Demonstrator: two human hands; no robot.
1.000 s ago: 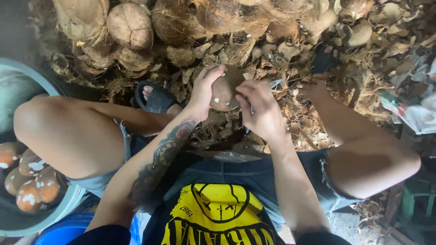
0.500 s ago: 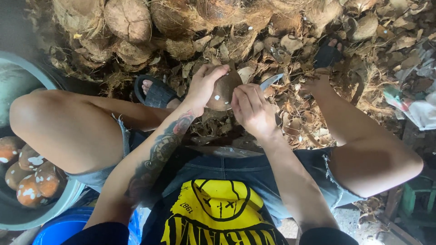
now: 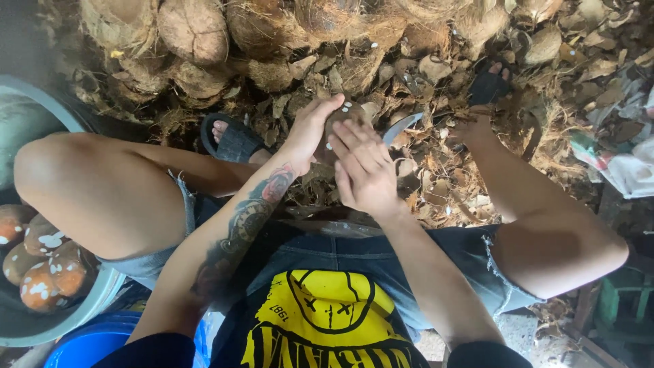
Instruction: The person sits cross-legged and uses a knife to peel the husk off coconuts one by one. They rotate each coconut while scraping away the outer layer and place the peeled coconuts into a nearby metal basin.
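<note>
Head cam looks down on a seated person, knees spread, denim shorts, black shirt w/ yellow print.

Left hand [image 3: 310, 133], forearm tattooed, is wrapped round the small round brown husked coconut [image 3: 340, 117], thumb over the top, fingers behind it; closed grip on the nut. The coconut sits just above centre, approx 12 o'clock from the person's lap, held up off the litter between both hands.

Right hand [image 3: 364, 170] lies against the nut's near side at approx 5 o'clock from it, fingers curled in a fist round the handle of a curved grey metal knife blade [image 3: 402, 126]; the handle itself is hidden in the palm. Blade pokes out at approx 2 o'clock from the hand, just beside the coconut; can't tell if the edge touches the shell.

Around:
- Pile of large fibrous brown unhusked coconuts [image 3: 194, 31] along the top, 11 to 1 o'clock.
- Dry brown husk scraps and fibre litter [image 3: 443, 177] covering the ground under and round the hands.
- Black rubber sandal [image 3: 235, 143] on the foot at 9 o'clock from the nut; second dark sandal [image 3: 487, 85] at 2 o'clock.
- Grey round plastic basin [image 3: 95, 300] at 8 o'clock by the left knee, holding peeled orange-brown coconuts w/ white patches [image 3: 44, 272].
- Blue plastic tub [image 3: 95, 344] at bottom left, partly cut off.
</note>
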